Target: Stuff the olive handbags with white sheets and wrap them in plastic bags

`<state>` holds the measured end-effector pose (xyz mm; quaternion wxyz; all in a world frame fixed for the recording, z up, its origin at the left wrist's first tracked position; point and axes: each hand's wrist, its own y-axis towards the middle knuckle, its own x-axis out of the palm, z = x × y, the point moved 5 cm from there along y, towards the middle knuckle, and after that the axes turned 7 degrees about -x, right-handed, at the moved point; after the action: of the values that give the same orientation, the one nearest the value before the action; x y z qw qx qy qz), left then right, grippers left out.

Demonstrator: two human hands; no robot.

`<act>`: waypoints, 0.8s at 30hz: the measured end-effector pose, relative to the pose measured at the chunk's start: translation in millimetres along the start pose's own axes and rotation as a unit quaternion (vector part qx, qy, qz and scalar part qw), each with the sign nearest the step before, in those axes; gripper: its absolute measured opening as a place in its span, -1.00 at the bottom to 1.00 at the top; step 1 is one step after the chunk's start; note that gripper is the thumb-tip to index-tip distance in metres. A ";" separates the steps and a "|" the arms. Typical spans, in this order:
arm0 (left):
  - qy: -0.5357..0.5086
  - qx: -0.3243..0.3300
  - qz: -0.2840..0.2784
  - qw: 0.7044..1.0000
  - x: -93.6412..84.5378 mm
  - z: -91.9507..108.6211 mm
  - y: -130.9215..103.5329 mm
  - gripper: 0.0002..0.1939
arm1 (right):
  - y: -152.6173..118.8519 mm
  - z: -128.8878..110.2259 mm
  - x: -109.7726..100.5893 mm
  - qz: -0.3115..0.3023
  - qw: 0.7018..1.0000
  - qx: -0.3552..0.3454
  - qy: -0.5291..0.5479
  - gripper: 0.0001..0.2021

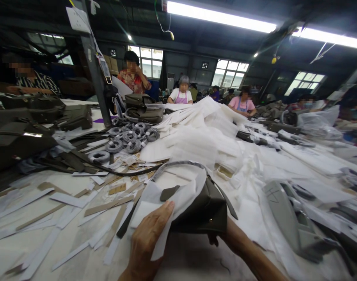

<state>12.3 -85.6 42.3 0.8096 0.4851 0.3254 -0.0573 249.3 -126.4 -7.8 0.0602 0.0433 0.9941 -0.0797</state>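
A dark olive handbag (209,208) is tilted above the near middle of the table, its handle (181,164) wrapped in pale material. A thin white packing sheet (185,195) passes through the handle and lies over the bag's near left side. My left hand (150,236) grips this sheet against the bag, fingers close together. From the lower right, my right hand (221,234) supports the underside of the bag; most of its fingers are hidden. A dark strap (131,171) runs left from the bag across the table.
Card and paper strips (70,201) litter the left side. Behind them are wrapped grey coils (133,138) and more dark bags (17,136). A heap of white sheets (201,128) rises ahead. At right stands a grey tape dispenser-like device (295,218). Several people work beyond.
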 end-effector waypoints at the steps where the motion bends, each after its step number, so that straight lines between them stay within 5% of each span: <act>1: 0.015 0.008 -0.006 1.000 4.4 4.3 0.3 -0.45 | -8.6 3.3 0.8 0.014 0.999 0.015 0.027 -0.55; 7: 0.141 0.058 -0.009 0.988 45.5 27.3 -12.8 -0.43 | -66.3 52.1 21.4 0.029 0.966 0.151 0.208 -0.56; 11: 0.143 0.080 -0.019 0.986 55.2 33.5 -24.3 -0.45 | -85.9 74.7 35.2 0.007 0.962 0.150 0.228 -0.48; 16: 0.150 0.095 -0.152 0.972 49.4 41.2 -14.3 -0.43 | -85.5 77.6 38.8 0.038 0.980 0.139 0.135 -0.53; 21: 0.181 0.173 -0.119 0.961 57.2 58.3 6.4 -0.62 | -85.7 72.0 38.3 0.043 0.990 0.100 0.094 -0.67; 24: 0.137 0.228 -0.147 0.953 69.8 61.8 9.1 -0.52 | -85.9 70.7 36.1 0.052 0.991 0.087 0.090 -0.72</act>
<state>99.7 -116.1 28.1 0.6080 0.6068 0.4789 -0.1810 213.4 -219.6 -68.4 -0.0298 0.1067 0.9811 -0.1588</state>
